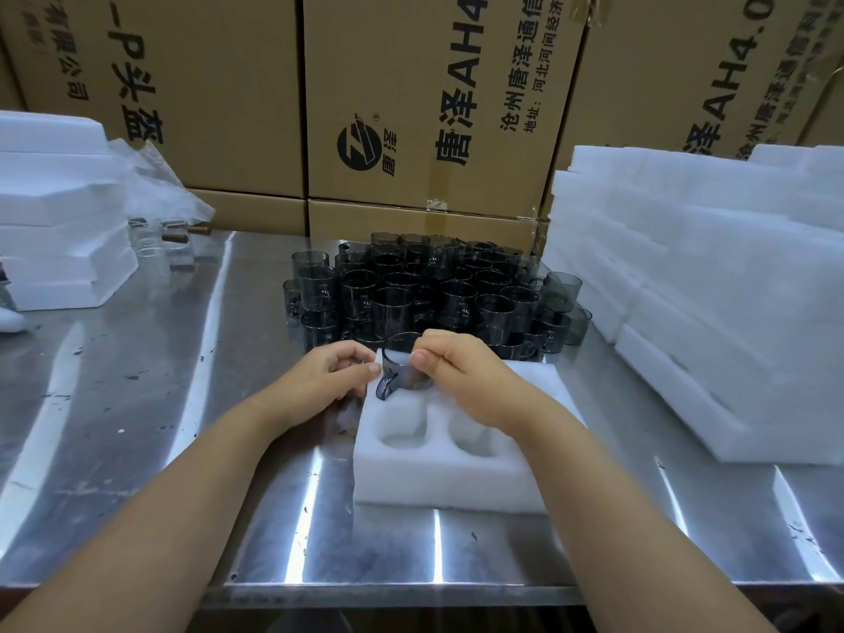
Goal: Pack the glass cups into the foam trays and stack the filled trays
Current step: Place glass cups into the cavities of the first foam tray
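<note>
The smoky grey glass cup with a handle (404, 379) is sitting at the far left pocket of the white foam tray (438, 477), handle facing the near side. At far left, a stack of white foam trays (59, 221) is lying on the shiny metal table (182, 450), with a few clear glasses (160, 244) beside it. The left hand (338, 376) is curling its fingers at the tray's far left corner, just beside the cup; whether it is grasping anything cannot be told. The right hand (461, 376) is pinching the cup's wall between thumb and fingers. Behind, a cluster of grey glass cups (424, 285) is standing. At right, another pile of white foam trays (708, 290) is resting.
</note>
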